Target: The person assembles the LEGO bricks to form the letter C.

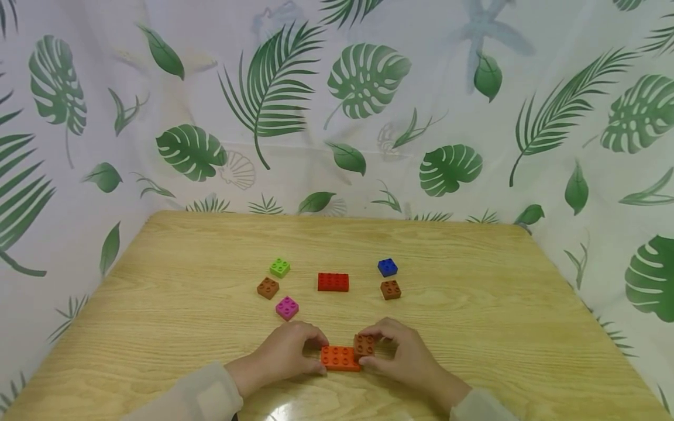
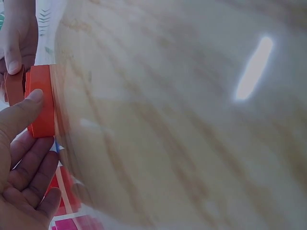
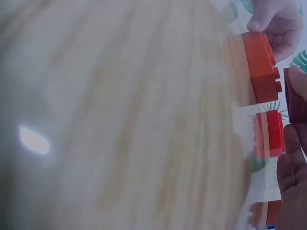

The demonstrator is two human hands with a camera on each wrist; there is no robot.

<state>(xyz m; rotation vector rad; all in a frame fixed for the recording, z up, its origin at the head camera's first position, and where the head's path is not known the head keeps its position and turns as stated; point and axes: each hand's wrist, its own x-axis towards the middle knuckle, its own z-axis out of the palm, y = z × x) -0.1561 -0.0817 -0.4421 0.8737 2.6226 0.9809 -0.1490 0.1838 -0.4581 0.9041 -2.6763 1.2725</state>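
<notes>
My left hand (image 1: 281, 355) grips the left end of an orange eight-stud toy brick (image 1: 338, 359), which lies on the table near the front. Thumb and fingers are at opposite long sides of it. Over the brick's right end, my right hand (image 1: 404, 358) pinches a small brown four-stud brick (image 1: 364, 345) with its studs up. In the right wrist view a narrow gap shows between the brown brick (image 3: 295, 98) and the studs of the orange brick (image 3: 261, 67). The left wrist view has the left thumb on the side of the orange brick (image 2: 44, 115).
Beyond the hands, a red eight-stud brick (image 1: 333, 282) lies in the middle. To its left are lime green (image 1: 279, 268), brown (image 1: 268, 287) and pink (image 1: 286, 308) bricks. To its right lie blue (image 1: 388, 267) and brown (image 1: 391, 290) bricks. A leaf-patterned cloth (image 1: 295, 181) hangs behind the table (image 1: 184, 316).
</notes>
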